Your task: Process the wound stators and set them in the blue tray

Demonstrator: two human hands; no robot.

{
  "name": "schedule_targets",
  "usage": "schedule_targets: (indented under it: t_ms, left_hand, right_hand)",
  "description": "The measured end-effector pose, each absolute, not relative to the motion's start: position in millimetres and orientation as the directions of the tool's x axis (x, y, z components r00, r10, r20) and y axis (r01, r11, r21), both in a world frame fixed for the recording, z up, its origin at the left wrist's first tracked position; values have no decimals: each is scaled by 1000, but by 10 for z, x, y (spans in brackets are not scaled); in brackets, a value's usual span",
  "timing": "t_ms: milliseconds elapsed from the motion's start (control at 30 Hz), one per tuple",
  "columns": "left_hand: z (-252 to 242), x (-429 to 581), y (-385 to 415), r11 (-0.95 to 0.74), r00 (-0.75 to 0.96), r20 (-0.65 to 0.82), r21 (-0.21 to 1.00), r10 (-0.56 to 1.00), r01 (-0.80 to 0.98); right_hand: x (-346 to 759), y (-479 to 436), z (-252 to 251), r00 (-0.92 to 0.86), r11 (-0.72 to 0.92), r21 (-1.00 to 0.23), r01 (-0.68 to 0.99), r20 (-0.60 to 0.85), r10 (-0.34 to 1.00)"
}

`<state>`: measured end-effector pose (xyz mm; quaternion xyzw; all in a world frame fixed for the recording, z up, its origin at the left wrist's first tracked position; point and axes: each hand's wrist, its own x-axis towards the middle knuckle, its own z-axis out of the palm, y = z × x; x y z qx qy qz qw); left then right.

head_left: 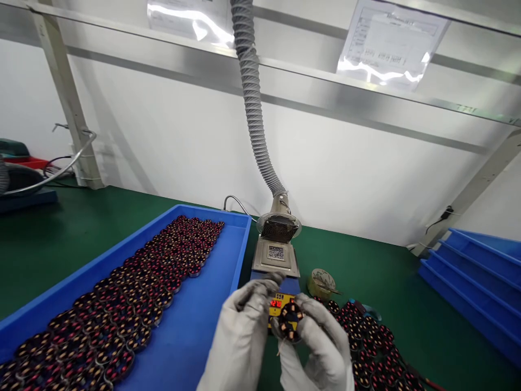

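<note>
My gloved right hand grips a small round motor stator, dark with copper-coloured windings, tilted towards me. A thin wire end seems to hang below it. Just left of it is my gloved left hand, its fingers drawn together and the fingertips dark. Whatever those fingertips pinch, if anything, is too blurred to make out. Both hands are in front of a solder pot with a square metal top and a yellow panel showing red digits. The hands partly cover this panel.
On the left, a long blue tray holds many stators in rows. More stators lie on the green bench at right, by a round tin. A ribbed exhaust hose hangs over the pot. Blue trays are stacked far right.
</note>
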<state>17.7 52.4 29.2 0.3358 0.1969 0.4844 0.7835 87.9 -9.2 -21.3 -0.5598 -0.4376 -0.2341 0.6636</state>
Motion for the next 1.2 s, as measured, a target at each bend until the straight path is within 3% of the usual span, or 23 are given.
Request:
schedule_targets:
  t_ms: [100,200,267,467,533,700,967,1033,1133,1200]
  left_hand:
    - [313,140,596,223,373,72,693,925,-685]
    - [309,156,606,267,590,91,829,802,-491]
    - [280,187,576,317,632,35,843,774,-435]
    - [224,190,559,203,369,92,701,925,-683]
    - [250,165,585,177,370,138,694,919,-698]
    - [297,147,596,327,666,113,802,738,-500]
    - [346,71,655,203,649,89,910,755,-361]
    - [351,86,700,205,615,98,892,782,-403]
    - [312,24,772,141,431,96,862,897,-486]
    - [236,-149,780,28,297,96,922,950,-386]
  right_hand:
    - [915,-49,-187,549,290,-537,792,834,46]
    - [916,-28,-192,517,304,-497,813,856,18]
    - [898,-34,-204,493,304,-478,824,869,31]
    - [874,-59,-213,492,298,-498,815,865,101]
    - [875,-54,-211,499,302,-500,812,862,85]
    - [861,-46,-229,497,327,-498,803,863,92]
    - [834,-8,-252,498,377,-501,779,860,112]
    - [827,-5,-232,509,394,-523,756,848,147]
    - [798,-15,-202,593,447,-622,642,773,223]
    - [790,-30,-185,686,470,-731,495,661,304]
